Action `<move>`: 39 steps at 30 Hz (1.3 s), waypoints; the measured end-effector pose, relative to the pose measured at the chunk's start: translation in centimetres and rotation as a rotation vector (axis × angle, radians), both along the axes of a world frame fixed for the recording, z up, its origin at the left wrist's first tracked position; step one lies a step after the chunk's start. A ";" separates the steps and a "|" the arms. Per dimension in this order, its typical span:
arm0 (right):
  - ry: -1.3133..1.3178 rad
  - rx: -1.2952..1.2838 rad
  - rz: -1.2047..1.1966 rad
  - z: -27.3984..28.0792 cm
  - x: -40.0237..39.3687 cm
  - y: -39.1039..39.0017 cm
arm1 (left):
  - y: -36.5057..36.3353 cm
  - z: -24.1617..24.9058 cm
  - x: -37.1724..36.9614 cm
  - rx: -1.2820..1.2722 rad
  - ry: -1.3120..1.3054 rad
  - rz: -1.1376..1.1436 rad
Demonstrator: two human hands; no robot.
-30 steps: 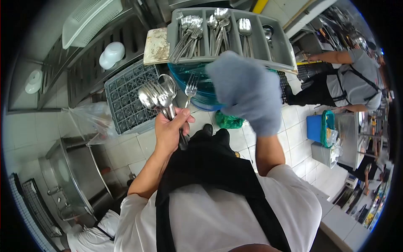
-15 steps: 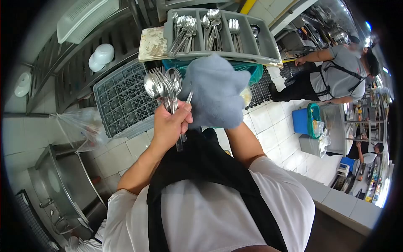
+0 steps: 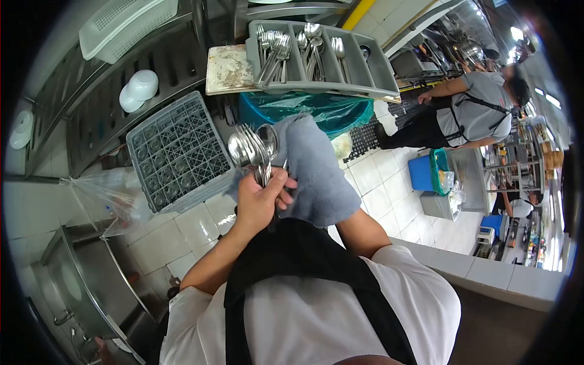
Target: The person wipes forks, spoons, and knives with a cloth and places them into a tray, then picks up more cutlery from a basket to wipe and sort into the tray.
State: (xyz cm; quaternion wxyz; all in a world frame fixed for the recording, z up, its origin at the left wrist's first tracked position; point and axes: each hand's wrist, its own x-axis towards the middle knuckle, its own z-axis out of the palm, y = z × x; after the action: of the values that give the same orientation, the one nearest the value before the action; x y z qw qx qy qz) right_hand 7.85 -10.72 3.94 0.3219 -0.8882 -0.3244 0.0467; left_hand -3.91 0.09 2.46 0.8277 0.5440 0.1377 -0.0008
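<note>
My left hand [image 3: 260,199] grips a bundle of steel spoons and forks [image 3: 253,148] by the handles, bowls and tines pointing up. A grey cloth [image 3: 313,173] covers my right hand, which is hidden under it, and the cloth presses against the handles beside my left hand. Ahead, a grey divided cutlery tray [image 3: 371,67] holds sorted spoons and forks [image 3: 275,48] in its compartments.
A grey glass rack [image 3: 176,149] stands left of the cutlery. A blue bin with a plastic liner [image 3: 307,109] sits under the tray. White bowls [image 3: 139,90] rest on a steel shelf. Another person in a grey shirt and apron [image 3: 474,106] bends at the right. A steel sink [image 3: 85,274] lies lower left.
The cloth-covered right hand has come down from near the cutlery tray to the bundle in my left hand. Both hands have drawn in closer to my body.
</note>
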 end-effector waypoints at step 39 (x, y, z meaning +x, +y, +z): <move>-0.466 0.246 0.141 4.9 5.7 -3.8 | -4.7 -0.1 3.2 -0.066 0.068 0.319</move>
State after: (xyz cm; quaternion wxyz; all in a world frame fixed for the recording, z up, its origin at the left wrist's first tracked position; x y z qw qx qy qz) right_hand 13.56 -14.51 8.82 0.3401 -0.8044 -0.4540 -0.1762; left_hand -0.75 -4.65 2.31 0.8296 0.4874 0.2502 0.1078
